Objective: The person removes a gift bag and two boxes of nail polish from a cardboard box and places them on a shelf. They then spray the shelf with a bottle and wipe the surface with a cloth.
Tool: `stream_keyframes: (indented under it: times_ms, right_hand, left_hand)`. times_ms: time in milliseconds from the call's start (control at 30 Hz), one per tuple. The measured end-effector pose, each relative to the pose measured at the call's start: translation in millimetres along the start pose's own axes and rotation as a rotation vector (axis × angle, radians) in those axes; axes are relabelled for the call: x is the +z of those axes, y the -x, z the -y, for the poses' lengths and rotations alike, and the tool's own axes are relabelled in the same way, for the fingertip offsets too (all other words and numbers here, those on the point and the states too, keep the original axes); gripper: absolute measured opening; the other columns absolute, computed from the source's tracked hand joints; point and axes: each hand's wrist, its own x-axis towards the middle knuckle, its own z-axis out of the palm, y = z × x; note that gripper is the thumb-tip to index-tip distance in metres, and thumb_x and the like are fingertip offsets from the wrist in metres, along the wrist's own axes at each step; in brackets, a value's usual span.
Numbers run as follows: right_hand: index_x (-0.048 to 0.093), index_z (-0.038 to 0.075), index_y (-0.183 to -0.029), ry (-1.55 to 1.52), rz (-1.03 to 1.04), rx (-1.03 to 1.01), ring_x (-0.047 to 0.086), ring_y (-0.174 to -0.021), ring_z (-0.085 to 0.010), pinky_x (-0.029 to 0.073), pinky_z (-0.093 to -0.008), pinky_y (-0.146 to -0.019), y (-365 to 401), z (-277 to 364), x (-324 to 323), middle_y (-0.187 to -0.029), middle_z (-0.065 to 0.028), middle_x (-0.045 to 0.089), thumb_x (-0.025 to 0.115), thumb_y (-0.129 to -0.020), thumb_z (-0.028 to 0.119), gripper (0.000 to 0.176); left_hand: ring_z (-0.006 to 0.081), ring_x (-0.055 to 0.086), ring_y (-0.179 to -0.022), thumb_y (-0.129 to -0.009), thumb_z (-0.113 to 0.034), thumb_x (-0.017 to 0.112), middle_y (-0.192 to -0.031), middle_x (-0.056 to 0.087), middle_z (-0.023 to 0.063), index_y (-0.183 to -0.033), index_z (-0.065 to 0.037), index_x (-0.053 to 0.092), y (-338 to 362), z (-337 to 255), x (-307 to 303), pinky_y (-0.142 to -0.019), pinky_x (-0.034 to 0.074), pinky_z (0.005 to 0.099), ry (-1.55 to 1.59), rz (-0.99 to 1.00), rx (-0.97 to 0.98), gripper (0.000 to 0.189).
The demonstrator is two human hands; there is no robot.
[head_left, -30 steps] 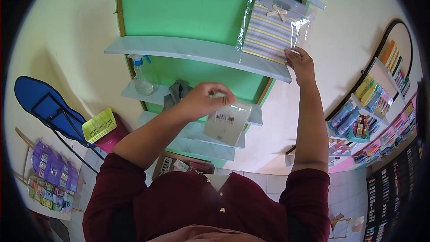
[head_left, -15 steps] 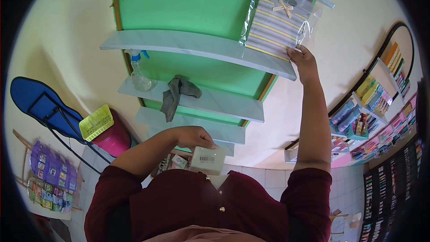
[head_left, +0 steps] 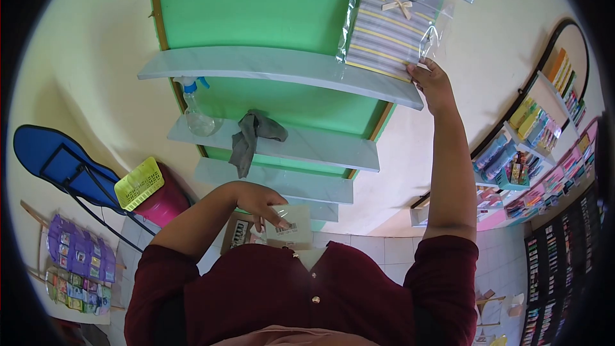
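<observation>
On the upper marbled shelf [head_left: 256, 63], near its right end, stands a striped gift bag [head_left: 384, 32] with a bow, wrapped in clear plastic. My right hand [head_left: 430, 83] pinches the lower right corner of this bag and its wrapping. Low in the view, in front of my chest, my left hand [head_left: 261, 204] is closed on a flat pale box [head_left: 296, 224] with a barcode label. The undersides of its fingers are hidden. Other packaged items [head_left: 240, 233] show just left of that box, partly covered by my arm and shirt.
A spray bottle [head_left: 200, 115] and a grey cloth [head_left: 251, 138] are on the shelf below. At left are a blue folded board [head_left: 57, 160], a yellow basket [head_left: 139, 184] and a pink bin [head_left: 168, 202]. Stocked wall shelves [head_left: 512, 147] stand at right.
My left hand has shifted left and down, its fingers now spread over the box's labelled face. The right hand still holds the bag's corner, which sits slightly further left in view.
</observation>
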Motion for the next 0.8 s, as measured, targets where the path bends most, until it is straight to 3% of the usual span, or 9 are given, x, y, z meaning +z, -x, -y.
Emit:
stream_keyframes:
  times_ms: [233, 533, 800]
  right_hand:
    - [0.055, -0.002, -0.127, -0.085, -0.009, 0.006, 0.062, -0.091, -0.0143, 0.046, -0.0289, -0.091, 2, -1, -5, -0.105, -0.0083, 0.070, 0.077, -0.087, 0.023, 0.052]
    - [0.055, -0.002, -0.126, 0.031, -0.006, 0.016, 0.061, -0.090, -0.0114, 0.047, -0.0256, -0.082, 9, 0, 2, -0.105, -0.0070, 0.070, 0.073, -0.089, 0.016, 0.045]
    - [0.054, 0.001, -0.130, -0.040, 0.018, 0.013, 0.057, -0.091, -0.0126, 0.042, -0.0277, -0.086, 7, 4, -3, -0.106, -0.0072, 0.069, 0.074, -0.088, 0.020, 0.051]
  left_hand:
    - [0.0251, 0.061, -0.111, -0.094, -0.034, 0.067, -0.126, 0.058, 0.0138, -0.136, 0.000, 0.048, -5, 12, -3, -0.082, 0.061, 0.0400, 0.086, -0.015, 0.005, 0.057]
    - [0.0241, 0.063, -0.109, -0.095, -0.034, 0.065, -0.120, 0.062, 0.0138, -0.135, -0.002, 0.050, -2, 29, 3, -0.081, 0.061, 0.0391, 0.181, -0.046, 0.029, 0.053]
    - [0.0250, 0.066, -0.104, -0.096, -0.035, 0.063, -0.119, 0.062, 0.0156, -0.138, -0.001, 0.048, 5, 52, 10, -0.078, 0.062, 0.0389, 0.281, -0.110, 0.116, 0.056]
